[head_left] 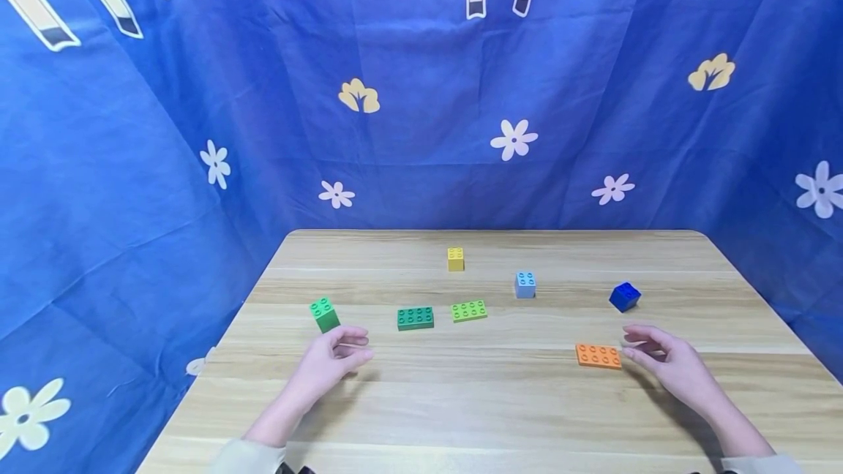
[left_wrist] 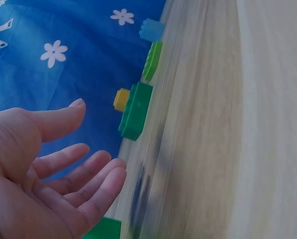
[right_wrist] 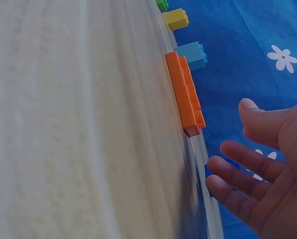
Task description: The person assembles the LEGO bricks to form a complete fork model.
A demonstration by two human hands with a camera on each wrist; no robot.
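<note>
Above the table's left side my left hand (head_left: pixel 332 360) hovers with fingers loosely bent and nothing in them. Just beyond it stands a bright green brick (head_left: pixel 325 314), its lower end partly behind the hand. To that hand's right lies a dark green brick (head_left: pixel 416 319), then a flat lime green brick (head_left: pixel 468 311). My right hand (head_left: pixel 668 364) is also bare, fingers relaxed, beside the right end of a flat orange brick (head_left: pixel 598 356). In the right wrist view a gap shows between fingers and orange brick (right_wrist: pixel 183 94). A dark blue brick (head_left: pixel 624 297) sits beyond the right hand.
Farther back on the wooden table (head_left: pixel 487 408) are a yellow brick (head_left: pixel 456 260) and a light blue brick (head_left: pixel 525 284). A blue curtain (head_left: pixel 421 130) with flowers and animal legs hangs behind the table and along both sides.
</note>
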